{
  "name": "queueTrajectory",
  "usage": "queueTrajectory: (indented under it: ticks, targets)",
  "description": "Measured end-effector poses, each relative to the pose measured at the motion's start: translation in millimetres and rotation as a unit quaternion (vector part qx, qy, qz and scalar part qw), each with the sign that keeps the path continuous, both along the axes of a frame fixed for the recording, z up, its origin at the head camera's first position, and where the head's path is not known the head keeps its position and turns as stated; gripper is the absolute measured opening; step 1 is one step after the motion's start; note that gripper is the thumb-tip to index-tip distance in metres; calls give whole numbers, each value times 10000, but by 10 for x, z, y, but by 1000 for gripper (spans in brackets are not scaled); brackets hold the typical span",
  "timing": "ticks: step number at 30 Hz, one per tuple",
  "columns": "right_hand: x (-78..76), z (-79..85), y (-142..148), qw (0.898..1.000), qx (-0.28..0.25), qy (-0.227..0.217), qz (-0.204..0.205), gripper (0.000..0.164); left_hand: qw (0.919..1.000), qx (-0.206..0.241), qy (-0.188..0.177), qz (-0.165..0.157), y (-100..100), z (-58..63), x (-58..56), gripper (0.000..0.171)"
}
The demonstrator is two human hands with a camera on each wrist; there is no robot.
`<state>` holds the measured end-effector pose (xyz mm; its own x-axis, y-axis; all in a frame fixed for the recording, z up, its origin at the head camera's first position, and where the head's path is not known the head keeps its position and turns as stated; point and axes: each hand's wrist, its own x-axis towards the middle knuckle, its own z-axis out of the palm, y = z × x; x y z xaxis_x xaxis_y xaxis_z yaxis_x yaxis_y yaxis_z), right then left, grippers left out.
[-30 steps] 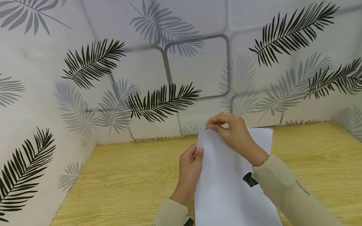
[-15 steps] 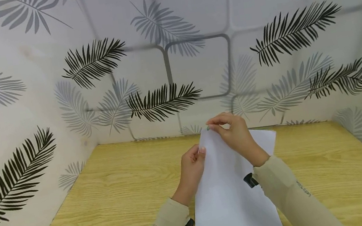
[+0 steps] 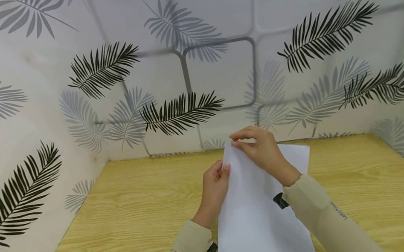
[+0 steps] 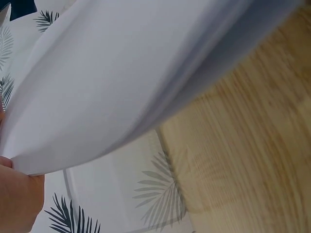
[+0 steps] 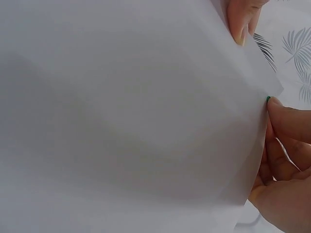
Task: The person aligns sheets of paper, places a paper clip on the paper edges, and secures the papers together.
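Observation:
White paper sheets (image 3: 263,220), several in a layered stack, stand tilted up off the table at their far end. My left hand (image 3: 214,184) grips their left edge, thumb in front, a little below the top corner. At the top edge my right hand (image 3: 263,147) pinches a small green clip-like piece between thumb and forefinger. Only a green tip (image 5: 268,98) of it shows in the right wrist view; the fingers hide the rest. The layered edges of the sheets (image 4: 180,92) bow outward in the left wrist view.
The wood-grain table (image 3: 139,203) extends to both sides of the paper. Behind it and at the sides rise pale walls (image 3: 218,76) with a leaf pattern. Black camera mounts (image 3: 280,201) sit at both sleeve cuffs.
The paper's top left corner has shifted slightly up and right, its far right corner slightly right. The green piece has become more hidden between the right fingertips. Both hands keep their hold.

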<state>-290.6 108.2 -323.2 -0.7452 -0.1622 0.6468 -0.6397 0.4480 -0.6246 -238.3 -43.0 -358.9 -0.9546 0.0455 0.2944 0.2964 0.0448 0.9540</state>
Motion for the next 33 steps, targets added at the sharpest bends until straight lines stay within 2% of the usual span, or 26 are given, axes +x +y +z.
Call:
queueTrajectory:
  ticks: [16, 18, 24, 27, 33]
  targets:
    - [19, -26, -17, 9999, -22, -59, 126, 17, 9999, 4, 134, -1, 2, -10, 5, 21]
    - [11, -38, -21, 9999, 134, 18, 45, 18, 9999, 10, 115, 12, 3, -56, -36, 21]
    - [3, -71, -41, 9987, 447, 177, -187, 18, 9999, 115, 43, 94, 14, -294, -226, 22]
    - [-2, -79, -51, 9986, 449, 212, -179, 19, 9997, 190, 80, 122, 17, -329, -242, 22]
    - [-6, -73, -56, 9984, 454, 267, -182, 20, 9994, 306, 131, 86, 20, -324, -248, 22]
